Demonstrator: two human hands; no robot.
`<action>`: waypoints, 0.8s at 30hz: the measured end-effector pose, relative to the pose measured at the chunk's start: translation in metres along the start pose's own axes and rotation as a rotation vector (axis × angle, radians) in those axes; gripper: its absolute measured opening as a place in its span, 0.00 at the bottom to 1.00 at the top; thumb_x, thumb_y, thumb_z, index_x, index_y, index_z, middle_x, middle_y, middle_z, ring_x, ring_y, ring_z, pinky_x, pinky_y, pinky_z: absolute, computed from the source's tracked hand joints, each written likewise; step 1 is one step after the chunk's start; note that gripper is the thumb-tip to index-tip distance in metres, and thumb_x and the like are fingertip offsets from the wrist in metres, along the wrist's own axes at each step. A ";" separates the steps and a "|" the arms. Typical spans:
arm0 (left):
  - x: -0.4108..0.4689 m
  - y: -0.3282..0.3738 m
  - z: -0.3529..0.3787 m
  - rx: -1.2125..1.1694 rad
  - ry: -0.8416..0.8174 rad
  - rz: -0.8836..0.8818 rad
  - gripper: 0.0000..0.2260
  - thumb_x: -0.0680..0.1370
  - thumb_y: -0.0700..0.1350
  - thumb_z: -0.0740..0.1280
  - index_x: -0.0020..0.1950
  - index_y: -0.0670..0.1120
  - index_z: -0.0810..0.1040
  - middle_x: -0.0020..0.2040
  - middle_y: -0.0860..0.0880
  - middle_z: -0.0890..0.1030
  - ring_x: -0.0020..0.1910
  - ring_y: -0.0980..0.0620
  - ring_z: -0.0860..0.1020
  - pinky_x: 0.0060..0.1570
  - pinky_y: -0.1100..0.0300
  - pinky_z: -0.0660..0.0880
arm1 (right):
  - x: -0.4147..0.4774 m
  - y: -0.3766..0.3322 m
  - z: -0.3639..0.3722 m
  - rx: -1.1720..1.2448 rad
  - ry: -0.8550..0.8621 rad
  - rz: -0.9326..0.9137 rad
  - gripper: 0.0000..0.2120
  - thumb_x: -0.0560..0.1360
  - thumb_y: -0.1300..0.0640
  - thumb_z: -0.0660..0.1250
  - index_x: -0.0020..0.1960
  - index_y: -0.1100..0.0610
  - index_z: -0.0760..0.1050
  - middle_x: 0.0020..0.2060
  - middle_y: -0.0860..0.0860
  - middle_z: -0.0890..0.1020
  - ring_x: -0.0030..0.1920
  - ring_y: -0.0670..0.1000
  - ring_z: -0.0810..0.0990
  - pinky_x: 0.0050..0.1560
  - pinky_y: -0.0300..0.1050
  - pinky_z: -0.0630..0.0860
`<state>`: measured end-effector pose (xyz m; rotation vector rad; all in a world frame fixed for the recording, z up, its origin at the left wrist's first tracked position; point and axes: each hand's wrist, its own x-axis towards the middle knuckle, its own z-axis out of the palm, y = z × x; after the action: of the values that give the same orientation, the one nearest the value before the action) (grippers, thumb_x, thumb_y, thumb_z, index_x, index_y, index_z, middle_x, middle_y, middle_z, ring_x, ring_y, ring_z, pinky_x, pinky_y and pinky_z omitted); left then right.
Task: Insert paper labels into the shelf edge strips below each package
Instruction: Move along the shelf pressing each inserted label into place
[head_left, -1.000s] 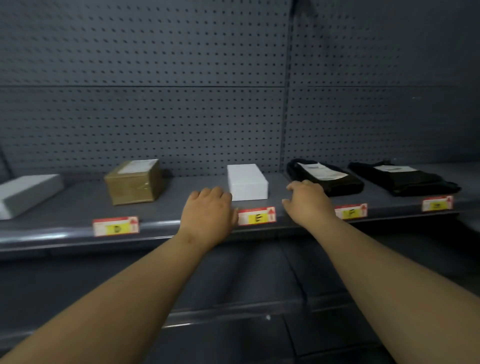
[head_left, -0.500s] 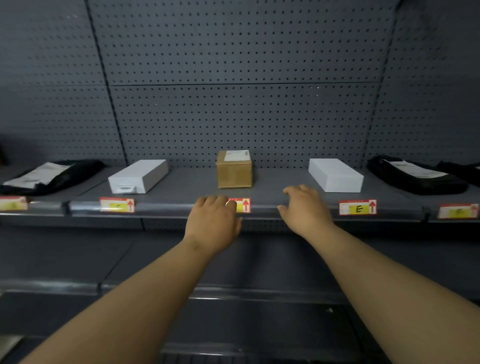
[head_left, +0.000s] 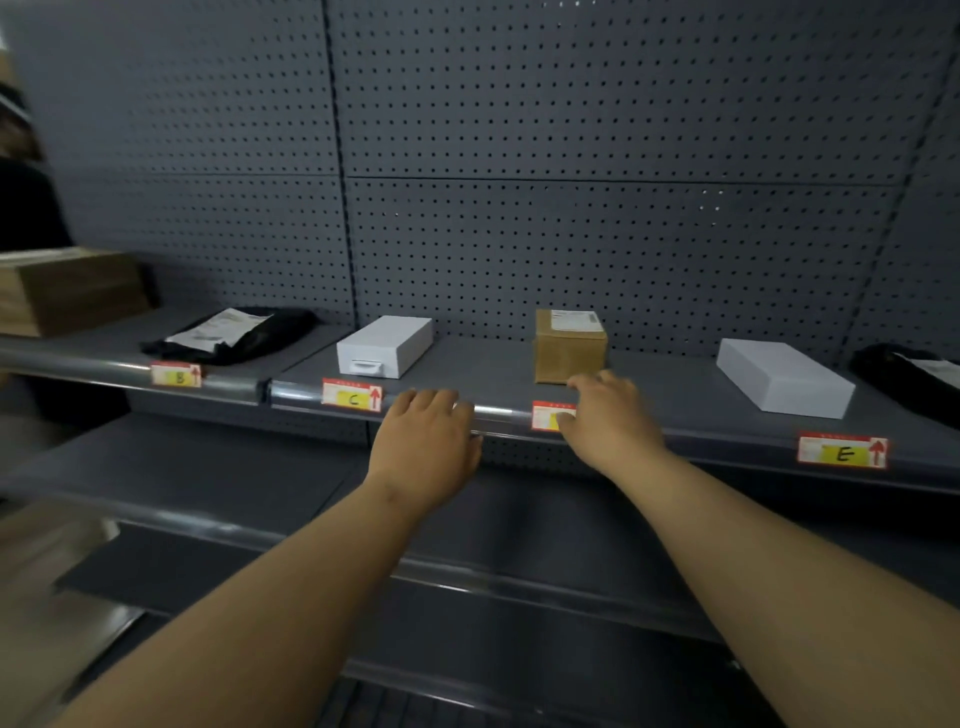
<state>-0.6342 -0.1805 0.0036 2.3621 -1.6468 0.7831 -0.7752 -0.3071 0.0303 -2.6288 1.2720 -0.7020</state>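
Observation:
A grey shelf edge strip (head_left: 498, 413) runs across the view with red-and-yellow paper labels in it: label B (head_left: 176, 375), label C (head_left: 352, 397), a half-hidden label (head_left: 545, 415) and label E (head_left: 842, 452). Above them sit a black bag (head_left: 234, 335), a white box (head_left: 387, 345), a brown carton (head_left: 570, 345) and a second white box (head_left: 784, 376). My left hand (head_left: 426, 441) rests palm down on the strip between label C and the half-hidden label, holding nothing. My right hand (head_left: 613, 421) covers the right part of that label below the brown carton, fingers spread.
Grey pegboard (head_left: 571, 208) backs the shelf. A large cardboard box (head_left: 67, 291) stands at the far left and another black bag (head_left: 914, 371) at the far right. A lower grey shelf (head_left: 208, 478) juts out beneath my arms.
The view has swung left along the shelf. My hands have gone from either side of label E to the strip below the brown carton. Labels B and C have come into view.

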 end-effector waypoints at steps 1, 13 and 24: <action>-0.002 -0.010 0.001 0.003 0.000 -0.007 0.18 0.78 0.53 0.56 0.65 0.45 0.69 0.65 0.46 0.73 0.64 0.45 0.69 0.67 0.51 0.60 | 0.002 -0.009 0.004 -0.002 -0.002 -0.012 0.20 0.76 0.53 0.62 0.66 0.55 0.67 0.64 0.54 0.71 0.65 0.57 0.66 0.60 0.52 0.69; -0.010 -0.197 0.024 0.013 0.041 0.058 0.18 0.77 0.51 0.58 0.64 0.46 0.68 0.62 0.46 0.75 0.61 0.46 0.72 0.65 0.52 0.63 | 0.040 -0.178 0.085 0.024 0.060 0.031 0.21 0.75 0.52 0.63 0.67 0.54 0.66 0.66 0.53 0.70 0.67 0.56 0.65 0.64 0.50 0.66; -0.022 -0.323 0.045 -0.007 0.033 0.149 0.16 0.78 0.51 0.57 0.63 0.46 0.69 0.60 0.47 0.75 0.59 0.46 0.73 0.61 0.53 0.66 | 0.042 -0.285 0.146 -0.013 0.107 0.057 0.21 0.74 0.56 0.62 0.67 0.55 0.67 0.64 0.53 0.70 0.66 0.55 0.64 0.61 0.49 0.67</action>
<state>-0.3308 -0.0577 0.0071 2.2295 -1.8253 0.8358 -0.4837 -0.1697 0.0062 -2.5853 1.3786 -0.8378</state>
